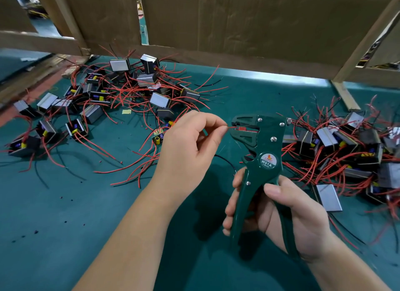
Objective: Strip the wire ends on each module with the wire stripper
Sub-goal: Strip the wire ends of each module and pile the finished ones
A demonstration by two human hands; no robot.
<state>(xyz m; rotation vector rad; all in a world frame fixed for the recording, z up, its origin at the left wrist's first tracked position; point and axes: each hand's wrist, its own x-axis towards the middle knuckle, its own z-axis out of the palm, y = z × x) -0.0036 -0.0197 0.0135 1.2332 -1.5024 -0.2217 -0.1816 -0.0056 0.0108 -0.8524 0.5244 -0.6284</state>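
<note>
Dark green metal wire stripper point(263, 152), with silver rivets and a round label reading W01A, stands just right of the frame's centre. Its long axis is nearly upright: handles down, head up, jaws facing left. The right hand point(287, 217) grips both handles, fingers curled round them. The left hand point(188, 147) pinches a red wire point(232, 127), whose end lies in the jaws. Heaped modules point(161, 100) with red and black leads lie at upper left and far right on the teal mat point(65, 204), with cardboard panels point(238, 20) behind.
</note>
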